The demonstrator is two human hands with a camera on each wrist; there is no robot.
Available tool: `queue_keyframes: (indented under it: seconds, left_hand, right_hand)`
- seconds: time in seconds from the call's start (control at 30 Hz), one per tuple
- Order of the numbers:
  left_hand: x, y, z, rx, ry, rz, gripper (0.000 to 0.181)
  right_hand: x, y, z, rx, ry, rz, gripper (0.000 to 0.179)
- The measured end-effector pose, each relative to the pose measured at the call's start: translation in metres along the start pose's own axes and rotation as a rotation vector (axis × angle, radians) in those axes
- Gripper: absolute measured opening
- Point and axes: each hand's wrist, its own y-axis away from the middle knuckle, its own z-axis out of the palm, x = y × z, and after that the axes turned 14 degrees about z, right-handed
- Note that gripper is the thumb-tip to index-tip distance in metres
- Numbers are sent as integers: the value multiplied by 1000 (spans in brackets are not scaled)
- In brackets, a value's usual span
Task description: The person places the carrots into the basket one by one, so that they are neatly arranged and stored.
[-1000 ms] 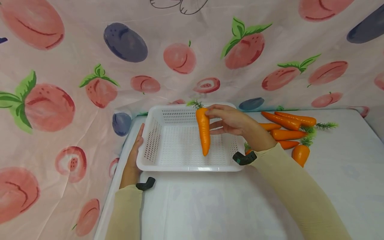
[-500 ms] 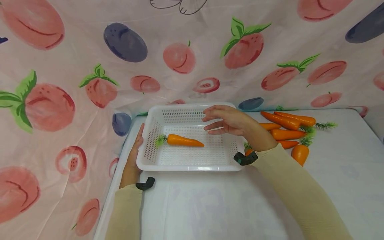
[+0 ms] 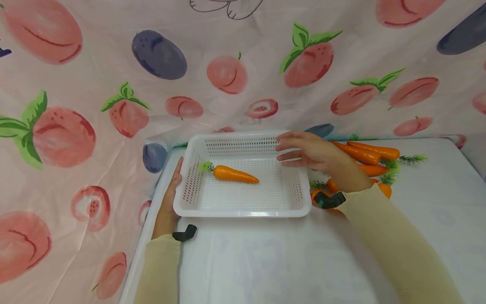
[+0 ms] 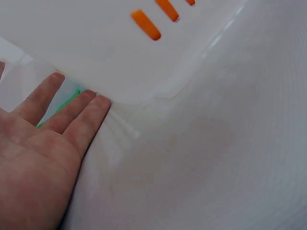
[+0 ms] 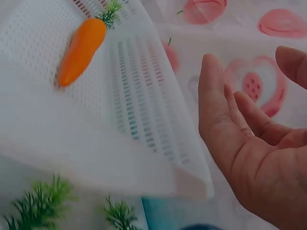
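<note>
A white perforated plastic basket [image 3: 243,213] stands on the table, and one orange carrot [image 3: 233,174] with a green tuft lies on its floor, the tip toward the right. Along the basket's left side rests my left hand [image 3: 169,196]; in the left wrist view its straight fingers [image 4: 91,115] touch the basket's wall. My right hand [image 3: 307,150] hovers over the basket's far right corner, holding nothing. Its fingers are spread and loosely bent in the right wrist view. Right of the basket lies a pile of carrots [image 3: 358,153], partly hidden by the right hand and forearm.
A white cloth covers the table [image 3: 258,257]. Behind it and to the left hangs a pink curtain [image 3: 235,38] printed with fruit. Green carrot tufts [image 5: 41,201] show beside the basket in the right wrist view.
A second ago my right hand held the carrot upright over the basket. It let go, the carrot came to lie inside, and the hand moved right. The left hand stayed put.
</note>
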Motion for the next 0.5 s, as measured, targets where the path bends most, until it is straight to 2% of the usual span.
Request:
queue_keyframes:
  seconds: [0.17,0.33,0.5]
  left_hand:
    - [1,-3,-4,-45,-43,16,67]
    - [-1,1,-1,26,7,1,63]
    - [0,5,3,78,-49,-21,59]
  right_hand:
    - [2,11,-21,41,37,-4,59]
    - [4,22,-43,77,46,-17,55]
    - [7,34,-65,115,97,-9,57]
